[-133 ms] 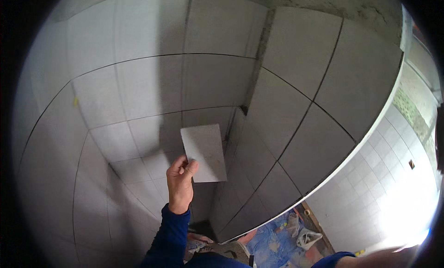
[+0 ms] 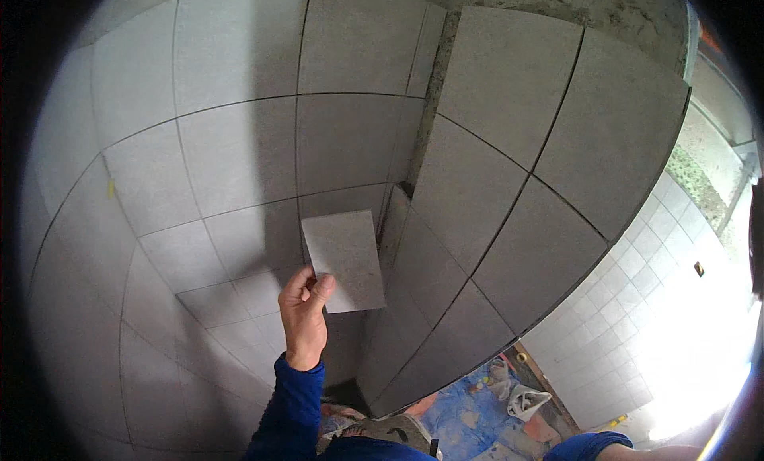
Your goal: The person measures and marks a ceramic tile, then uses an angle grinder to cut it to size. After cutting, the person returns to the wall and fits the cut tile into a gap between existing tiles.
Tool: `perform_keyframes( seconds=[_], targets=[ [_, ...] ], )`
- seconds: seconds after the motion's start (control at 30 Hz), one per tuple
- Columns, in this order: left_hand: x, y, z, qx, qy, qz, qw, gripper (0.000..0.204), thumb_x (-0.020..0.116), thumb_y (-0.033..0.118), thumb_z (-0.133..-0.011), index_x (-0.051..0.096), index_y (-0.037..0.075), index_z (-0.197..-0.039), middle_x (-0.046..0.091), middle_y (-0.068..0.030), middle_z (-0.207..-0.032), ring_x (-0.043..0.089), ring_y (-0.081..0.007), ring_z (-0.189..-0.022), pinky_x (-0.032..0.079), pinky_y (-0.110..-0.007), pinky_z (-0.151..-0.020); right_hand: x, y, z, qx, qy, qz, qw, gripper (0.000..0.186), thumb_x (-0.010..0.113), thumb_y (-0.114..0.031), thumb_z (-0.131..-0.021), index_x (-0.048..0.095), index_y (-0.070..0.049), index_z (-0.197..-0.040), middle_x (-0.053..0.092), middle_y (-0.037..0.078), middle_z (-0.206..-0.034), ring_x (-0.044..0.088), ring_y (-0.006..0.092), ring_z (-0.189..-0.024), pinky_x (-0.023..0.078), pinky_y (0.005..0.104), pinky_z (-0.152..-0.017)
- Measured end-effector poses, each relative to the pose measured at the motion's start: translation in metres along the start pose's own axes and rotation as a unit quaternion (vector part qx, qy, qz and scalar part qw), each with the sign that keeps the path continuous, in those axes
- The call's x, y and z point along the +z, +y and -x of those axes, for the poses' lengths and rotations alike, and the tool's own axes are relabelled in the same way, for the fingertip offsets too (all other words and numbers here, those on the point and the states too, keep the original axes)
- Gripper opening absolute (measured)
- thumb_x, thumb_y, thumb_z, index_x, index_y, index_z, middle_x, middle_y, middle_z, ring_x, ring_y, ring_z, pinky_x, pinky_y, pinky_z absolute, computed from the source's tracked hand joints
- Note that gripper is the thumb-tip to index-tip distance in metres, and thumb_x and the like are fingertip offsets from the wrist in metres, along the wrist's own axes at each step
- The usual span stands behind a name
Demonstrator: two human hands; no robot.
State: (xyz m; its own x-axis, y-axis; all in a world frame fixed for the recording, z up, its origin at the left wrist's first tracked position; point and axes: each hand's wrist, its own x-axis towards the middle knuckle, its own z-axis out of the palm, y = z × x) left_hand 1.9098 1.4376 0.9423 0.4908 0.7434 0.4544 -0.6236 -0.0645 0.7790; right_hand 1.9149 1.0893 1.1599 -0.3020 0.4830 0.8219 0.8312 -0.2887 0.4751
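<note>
My left hand (image 2: 305, 314) reaches up from the lower middle in a blue sleeve. Its thumb and fingers are closed on the left edge of a grey rectangular tile piece (image 2: 350, 263), held up in front of the wall corner. Behind the piece, grey wall tiles (image 2: 350, 138) run up to a narrow untiled gap (image 2: 426, 95) at the inner corner. Of my right arm, only a rolled blue sleeve (image 2: 590, 447) and some bare forearm show at the bottom right edge; that hand is out of view.
To the right, a tiled wall section (image 2: 497, 198) ends in an outer edge. Beyond it, blue sheeting (image 2: 458, 413) covers part of the floor, with a white bag (image 2: 527, 401) on it. A smaller-tiled wall (image 2: 605, 341) stands at far right, partly lost in glare.
The walls have shifted slightly left in the view. My left hand still grips the tile piece and has moved slightly left in the picture with it.
</note>
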Motion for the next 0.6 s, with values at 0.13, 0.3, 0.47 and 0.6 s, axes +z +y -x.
perform_keyframes(
  seconds=[0.13, 0.3, 0.47, 0.6],
  targets=[
    [0.012, -0.002, -0.009, 0.017, -0.011, -0.016, 1.0, 0.025, 0.077, 0.023, -0.096, 0.072, 0.0, -0.105, 0.062, 0.0035, -0.086, 0.05, -0.0057, -0.079, 0.04, -0.023, -0.072, 0.009, -0.003, -0.012, -0.008, -0.022, 0.008, 1.0, 0.021, 0.072, -0.009, -0.08, 0.073, -0.013, -0.101, 0.07, 0.001, -0.099, 0.064, 0.02, -0.106, 0.05, 0.0447, -0.094],
    [0.009, -0.004, -0.016, 0.011, -0.028, -0.046, 0.998, 0.03, 0.077, 0.026, -0.095, 0.071, 0.0, -0.109, 0.064, 0.0023, -0.087, 0.051, -0.0059, -0.08, 0.041, -0.022, -0.073, 0.008, -0.008, -0.014, -0.009, -0.03, 0.011, 0.999, 0.021, 0.071, -0.01, -0.082, 0.072, -0.012, -0.103, 0.07, 0.002, -0.101, 0.064, 0.0204, -0.107, 0.049, 0.0444, -0.095],
    [0.006, -0.012, -0.016, -0.035, -0.036, -0.021, 0.999, 0.03, 0.078, 0.025, -0.095, 0.071, -0.001, -0.108, 0.065, 0.0011, -0.086, 0.052, -0.0065, -0.078, 0.042, -0.024, -0.072, 0.0, -0.013, -0.02, -0.015, -0.025, -0.001, 1.0, 0.021, 0.071, -0.011, -0.083, 0.072, -0.011, -0.104, 0.07, 0.002, -0.103, 0.063, 0.0207, -0.108, 0.049, 0.0441, -0.095],
    [0.009, -0.012, -0.011, -0.057, -0.05, -0.002, 0.997, 0.033, 0.078, 0.028, -0.094, 0.071, -0.002, -0.108, 0.064, 0.0007, -0.087, 0.051, -0.0068, -0.08, 0.042, -0.025, -0.075, -0.016, -0.02, -0.021, -0.018, -0.025, -0.003, 1.0, 0.021, 0.07, -0.012, -0.084, 0.072, -0.011, -0.105, 0.069, 0.003, -0.104, 0.063, 0.021, -0.109, 0.049, 0.0439, -0.096]
  ],
)
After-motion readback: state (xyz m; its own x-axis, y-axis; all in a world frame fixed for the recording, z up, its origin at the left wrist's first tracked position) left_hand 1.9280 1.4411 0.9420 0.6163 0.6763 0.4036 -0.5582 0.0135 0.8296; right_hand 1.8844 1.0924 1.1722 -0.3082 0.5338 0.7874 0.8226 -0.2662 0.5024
